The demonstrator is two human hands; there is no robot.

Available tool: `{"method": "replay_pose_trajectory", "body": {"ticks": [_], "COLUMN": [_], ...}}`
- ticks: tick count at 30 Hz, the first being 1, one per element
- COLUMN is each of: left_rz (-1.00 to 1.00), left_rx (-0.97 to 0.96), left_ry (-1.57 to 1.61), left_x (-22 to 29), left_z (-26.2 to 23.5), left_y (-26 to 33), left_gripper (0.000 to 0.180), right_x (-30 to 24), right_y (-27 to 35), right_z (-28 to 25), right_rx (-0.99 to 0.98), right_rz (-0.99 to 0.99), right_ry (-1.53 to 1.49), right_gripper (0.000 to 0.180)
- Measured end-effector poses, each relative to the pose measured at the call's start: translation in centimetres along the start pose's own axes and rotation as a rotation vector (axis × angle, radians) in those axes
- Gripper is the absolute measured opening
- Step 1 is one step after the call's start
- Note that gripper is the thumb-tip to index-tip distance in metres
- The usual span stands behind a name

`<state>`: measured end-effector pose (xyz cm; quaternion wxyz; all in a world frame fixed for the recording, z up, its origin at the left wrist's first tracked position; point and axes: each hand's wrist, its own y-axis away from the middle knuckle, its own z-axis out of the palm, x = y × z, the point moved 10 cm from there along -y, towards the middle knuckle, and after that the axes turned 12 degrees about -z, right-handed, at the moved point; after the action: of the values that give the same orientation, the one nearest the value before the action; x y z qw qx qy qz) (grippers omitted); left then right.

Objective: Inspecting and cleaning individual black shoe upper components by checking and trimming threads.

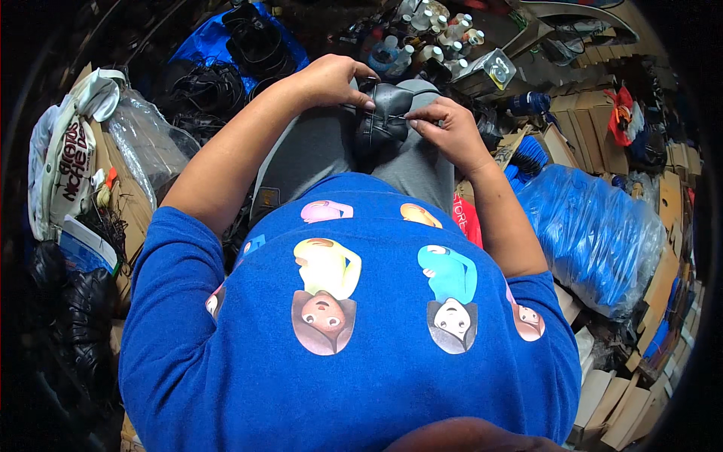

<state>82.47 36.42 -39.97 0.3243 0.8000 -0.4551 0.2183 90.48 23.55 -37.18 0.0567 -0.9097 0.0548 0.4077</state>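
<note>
A black leather shoe upper [382, 113] rests on my lap, over grey trousers [316, 154]. My left hand [331, 79] grips its top left edge with curled fingers. My right hand [446, 124] pinches the upper's right side between thumb and fingers. Both forearms reach forward from my blue printed shirt [354, 316]. The underside of the piece is hidden.
Black leather pieces [256, 41] lie on a blue sheet ahead. Several white bottles [440, 34] stand at the top. A big blue plastic bag [595, 226] and flat cardboard boxes [602, 120] sit right. Clear plastic bags [147, 143] and a white bag [71, 151] lie left.
</note>
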Motion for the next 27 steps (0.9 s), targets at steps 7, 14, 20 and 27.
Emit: {"method": "replay_pose_trajectory", "body": {"ticks": [7, 14, 20, 27], "left_rz": [-0.002, 0.183, 0.165, 0.113], "left_rx": [-0.013, -0.040, 0.033, 0.107], "left_ry": [-0.020, -0.141, -0.044, 0.022], "left_x": [-0.4, 0.5, 0.8, 0.3], "left_z": [0.5, 1.8, 1.8, 1.3], "left_y": [-0.6, -2.1, -1.8, -1.4], "left_gripper": [0.057, 0.060, 0.057, 0.062], "right_x": [-0.1, 3.1, 4.2, 3.9], "right_y": [-0.6, -0.4, -0.3, -0.4], "right_z": [0.7, 2.0, 2.3, 3.2], "right_rx": [-0.033, -0.052, -0.052, -0.020], "right_rz": [-0.003, 0.027, -0.012, 0.146], "right_ry": [0.012, -0.255, -0.298, -0.283], "right_gripper": [0.017, 0.017, 0.018, 0.015]}}
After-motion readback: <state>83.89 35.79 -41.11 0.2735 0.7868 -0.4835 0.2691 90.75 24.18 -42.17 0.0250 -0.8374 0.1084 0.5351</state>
